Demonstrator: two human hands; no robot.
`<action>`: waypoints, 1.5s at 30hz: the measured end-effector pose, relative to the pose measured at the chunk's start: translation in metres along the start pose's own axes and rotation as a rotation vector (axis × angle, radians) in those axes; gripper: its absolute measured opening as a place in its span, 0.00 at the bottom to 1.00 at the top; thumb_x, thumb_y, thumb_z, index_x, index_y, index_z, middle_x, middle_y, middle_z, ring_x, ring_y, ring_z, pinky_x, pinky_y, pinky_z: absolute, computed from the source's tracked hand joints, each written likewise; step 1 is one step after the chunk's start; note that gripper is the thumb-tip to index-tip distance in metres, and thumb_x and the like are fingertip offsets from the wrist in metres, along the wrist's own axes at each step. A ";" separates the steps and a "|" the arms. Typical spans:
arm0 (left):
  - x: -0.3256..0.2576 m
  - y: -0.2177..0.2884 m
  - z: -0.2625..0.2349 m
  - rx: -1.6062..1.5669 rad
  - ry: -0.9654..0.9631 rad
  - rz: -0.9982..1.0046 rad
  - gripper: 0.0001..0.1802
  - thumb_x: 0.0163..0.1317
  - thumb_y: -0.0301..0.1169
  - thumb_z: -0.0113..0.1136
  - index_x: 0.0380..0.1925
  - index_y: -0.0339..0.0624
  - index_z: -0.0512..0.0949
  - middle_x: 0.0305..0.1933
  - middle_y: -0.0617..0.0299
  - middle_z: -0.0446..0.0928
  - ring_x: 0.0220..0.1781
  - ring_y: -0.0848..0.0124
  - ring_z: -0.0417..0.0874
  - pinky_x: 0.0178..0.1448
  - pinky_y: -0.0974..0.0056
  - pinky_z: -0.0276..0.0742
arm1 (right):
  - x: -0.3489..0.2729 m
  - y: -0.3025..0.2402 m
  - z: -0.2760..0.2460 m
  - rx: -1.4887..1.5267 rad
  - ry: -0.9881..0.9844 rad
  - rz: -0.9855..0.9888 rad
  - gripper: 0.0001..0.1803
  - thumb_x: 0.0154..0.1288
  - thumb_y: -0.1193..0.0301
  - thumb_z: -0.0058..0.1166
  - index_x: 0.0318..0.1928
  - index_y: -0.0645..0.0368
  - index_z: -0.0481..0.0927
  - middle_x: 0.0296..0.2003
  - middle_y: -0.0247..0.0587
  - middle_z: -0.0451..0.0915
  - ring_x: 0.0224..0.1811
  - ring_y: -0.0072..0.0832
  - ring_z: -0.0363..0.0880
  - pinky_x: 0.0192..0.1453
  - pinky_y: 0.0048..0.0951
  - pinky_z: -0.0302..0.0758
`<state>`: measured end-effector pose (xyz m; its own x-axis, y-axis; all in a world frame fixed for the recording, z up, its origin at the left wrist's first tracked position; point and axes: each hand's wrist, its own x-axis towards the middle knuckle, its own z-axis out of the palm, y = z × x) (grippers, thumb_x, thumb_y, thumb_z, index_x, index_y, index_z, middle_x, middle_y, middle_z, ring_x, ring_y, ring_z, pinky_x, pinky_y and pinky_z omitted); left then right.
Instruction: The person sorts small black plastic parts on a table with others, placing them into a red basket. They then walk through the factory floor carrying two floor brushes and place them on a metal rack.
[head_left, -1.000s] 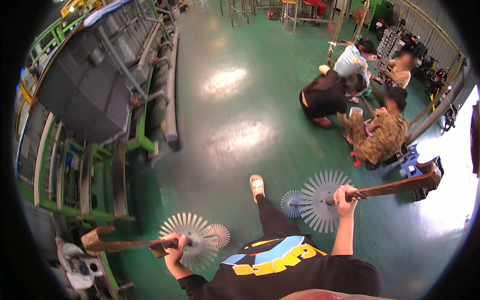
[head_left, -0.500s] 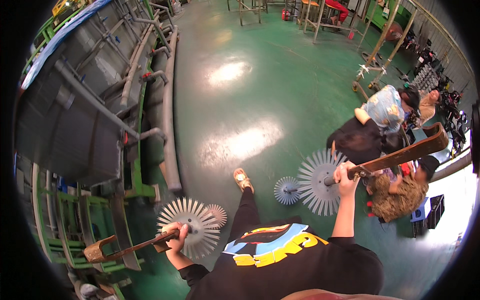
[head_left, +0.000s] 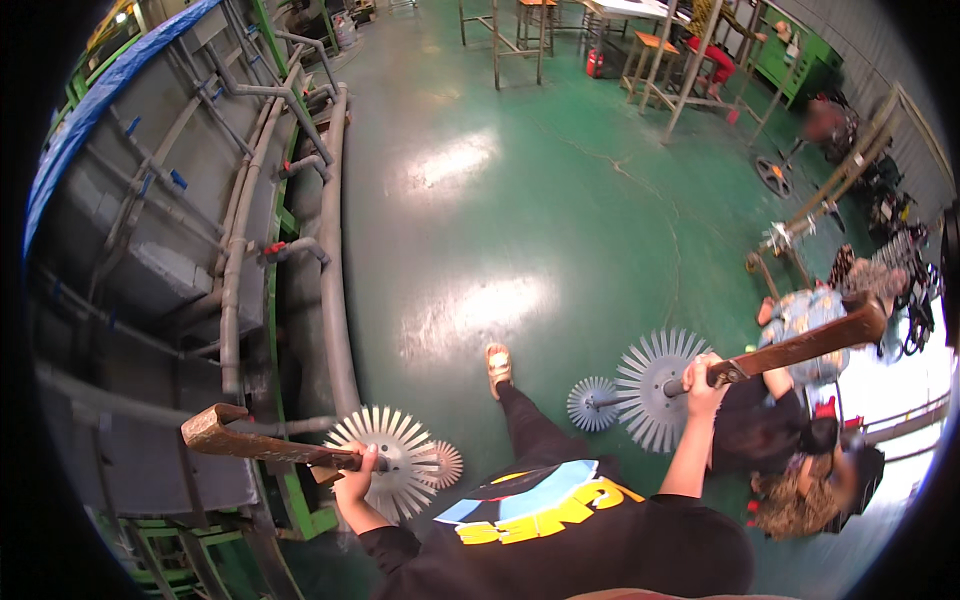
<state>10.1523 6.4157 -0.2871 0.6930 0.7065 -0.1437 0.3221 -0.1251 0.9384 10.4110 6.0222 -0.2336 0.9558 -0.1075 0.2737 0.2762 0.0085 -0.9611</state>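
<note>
My left hand (head_left: 354, 482) is closed around the end of a brown hooked metal bar (head_left: 275, 448), at the lower left. Beside that hand is a large grey disc (head_left: 408, 478) with slots cut all round its rim, and a smaller pinkish slotted disc (head_left: 446, 466) shows past it. My right hand (head_left: 704, 388) grips a similar hooked metal bar (head_left: 790, 348), which points up to the right. A large slotted disc (head_left: 648, 385) and a smaller one (head_left: 588, 404) sit on a rod to the left of this hand. Both palms are hidden.
Grey tanks with pipes (head_left: 333, 230) and green framing line the left. Several people crouch at the right, near a person in black (head_left: 755, 425). A wheeled metal frame (head_left: 775, 255) stands beyond them. Tables, stools and a red fire extinguisher (head_left: 595, 63) are far ahead on the green floor.
I have walked forward: the pipes and crouching people have shifted nearer. The left bar has swung upward from its downward slant. Both hands keep their grip.
</note>
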 end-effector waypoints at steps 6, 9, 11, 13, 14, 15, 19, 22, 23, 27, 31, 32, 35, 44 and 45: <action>0.173 0.034 0.019 -0.033 0.117 -0.056 0.15 0.46 0.28 0.54 0.09 0.42 0.60 0.10 0.69 0.61 0.14 0.80 0.61 0.20 0.74 0.57 | 0.152 0.077 0.168 -0.017 -0.116 0.078 0.12 0.50 0.80 0.43 0.17 0.55 0.57 0.09 0.28 0.58 0.07 0.15 0.57 0.10 0.15 0.54; 0.261 0.065 0.028 -0.094 0.105 -0.077 0.15 0.46 0.28 0.55 0.09 0.43 0.60 0.10 0.70 0.60 0.14 0.80 0.60 0.19 0.75 0.57 | 0.221 0.113 0.240 -0.086 -0.215 -0.028 0.12 0.49 0.81 0.43 0.16 0.55 0.56 0.10 0.27 0.57 0.08 0.14 0.56 0.10 0.15 0.54; 0.313 0.064 0.029 -0.085 0.123 -0.094 0.15 0.46 0.28 0.55 0.10 0.42 0.60 0.10 0.70 0.60 0.14 0.81 0.60 0.19 0.76 0.56 | 0.262 0.122 0.281 -0.034 -0.233 0.130 0.10 0.44 0.79 0.49 0.14 0.58 0.62 0.13 0.26 0.61 0.15 0.15 0.59 0.20 0.18 0.57; 0.368 0.065 0.034 -0.069 0.120 -0.085 0.12 0.47 0.27 0.53 0.11 0.41 0.62 0.12 0.67 0.64 0.15 0.78 0.63 0.21 0.74 0.61 | 0.308 0.138 0.327 -0.063 -0.277 0.080 0.10 0.44 0.78 0.49 0.14 0.57 0.62 0.13 0.26 0.62 0.15 0.15 0.59 0.20 0.19 0.57; 0.396 0.065 0.039 -0.021 0.195 -0.057 0.12 0.47 0.27 0.53 0.12 0.41 0.62 0.13 0.67 0.64 0.15 0.79 0.64 0.22 0.74 0.61 | 0.329 0.152 0.351 -0.080 -0.249 0.073 0.11 0.44 0.78 0.48 0.13 0.57 0.61 0.12 0.26 0.61 0.15 0.15 0.58 0.19 0.19 0.56; 0.425 0.065 0.042 0.028 0.268 -0.029 0.11 0.47 0.26 0.53 0.12 0.40 0.63 0.13 0.67 0.64 0.16 0.79 0.64 0.23 0.74 0.62 | 0.352 0.165 0.375 -0.096 -0.259 0.033 0.12 0.46 0.79 0.46 0.14 0.57 0.59 0.12 0.27 0.60 0.13 0.15 0.58 0.16 0.18 0.56; 0.558 0.101 0.054 -0.041 0.224 -0.183 0.10 0.47 0.28 0.53 0.13 0.40 0.65 0.14 0.69 0.63 0.17 0.80 0.63 0.23 0.75 0.60 | 0.446 0.213 0.466 -0.118 -0.274 -0.041 0.13 0.50 0.80 0.42 0.15 0.56 0.57 0.10 0.29 0.60 0.09 0.15 0.58 0.12 0.16 0.55; 0.668 0.133 0.074 -0.082 0.190 -0.202 0.10 0.48 0.28 0.53 0.14 0.39 0.65 0.13 0.69 0.63 0.17 0.80 0.62 0.22 0.74 0.59 | 0.519 0.222 0.529 -0.211 -0.365 -0.124 0.12 0.49 0.80 0.42 0.14 0.56 0.57 0.09 0.30 0.61 0.09 0.16 0.59 0.13 0.17 0.57; 0.704 0.136 0.081 -0.076 0.168 -0.207 0.10 0.47 0.28 0.53 0.14 0.39 0.65 0.14 0.70 0.63 0.17 0.80 0.62 0.22 0.74 0.59 | 0.541 0.215 0.552 -0.218 -0.415 -0.110 0.12 0.49 0.80 0.41 0.14 0.57 0.57 0.09 0.31 0.61 0.09 0.16 0.60 0.13 0.17 0.57; 0.834 0.149 0.105 -0.014 0.045 -0.175 0.08 0.45 0.29 0.55 0.15 0.41 0.68 0.14 0.71 0.63 0.17 0.81 0.62 0.23 0.74 0.61 | 0.627 0.223 0.637 -0.289 -0.453 -0.295 0.13 0.40 0.78 0.48 0.09 0.59 0.58 0.07 0.34 0.59 0.09 0.22 0.58 0.14 0.23 0.55; 0.965 0.167 0.116 0.011 -0.028 -0.248 0.09 0.46 0.29 0.55 0.15 0.41 0.66 0.14 0.70 0.64 0.18 0.81 0.63 0.23 0.75 0.60 | 0.707 0.266 0.719 -0.279 -0.361 -0.147 0.14 0.42 0.76 0.46 0.08 0.60 0.59 0.08 0.37 0.62 0.09 0.26 0.60 0.15 0.25 0.57; 1.000 0.178 0.121 0.028 0.010 -0.223 0.09 0.46 0.28 0.55 0.15 0.42 0.66 0.14 0.70 0.64 0.18 0.81 0.63 0.23 0.75 0.60 | 0.736 0.281 0.745 -0.274 -0.335 -0.236 0.13 0.43 0.75 0.46 0.08 0.60 0.60 0.08 0.37 0.63 0.10 0.27 0.60 0.16 0.25 0.58; 1.081 0.183 0.122 -0.008 0.063 -0.139 0.09 0.45 0.27 0.55 0.13 0.41 0.66 0.14 0.70 0.64 0.18 0.81 0.63 0.24 0.74 0.61 | 0.802 0.303 0.807 -0.262 -0.424 -0.151 0.12 0.45 0.76 0.46 0.11 0.59 0.62 0.09 0.32 0.63 0.11 0.20 0.60 0.17 0.22 0.59; 1.348 0.248 0.157 0.042 0.077 -0.115 0.09 0.45 0.26 0.55 0.13 0.40 0.67 0.13 0.70 0.64 0.17 0.81 0.63 0.23 0.75 0.60 | 0.988 0.338 1.010 -0.167 -0.458 0.037 0.15 0.46 0.78 0.49 0.11 0.55 0.58 0.10 0.28 0.61 0.10 0.13 0.57 0.13 0.15 0.52; 1.376 0.255 0.160 0.120 0.046 -0.094 0.08 0.45 0.26 0.55 0.13 0.40 0.66 0.14 0.68 0.65 0.17 0.80 0.65 0.23 0.74 0.62 | 1.009 0.350 1.026 -0.122 -0.471 0.043 0.16 0.46 0.78 0.49 0.11 0.55 0.58 0.10 0.27 0.61 0.10 0.13 0.56 0.13 0.15 0.52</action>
<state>11.2917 7.2445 -0.2959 0.6266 0.7498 -0.2125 0.4610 -0.1368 0.8768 11.5759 6.9369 -0.2545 0.9157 0.3519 0.1941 0.2485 -0.1161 -0.9617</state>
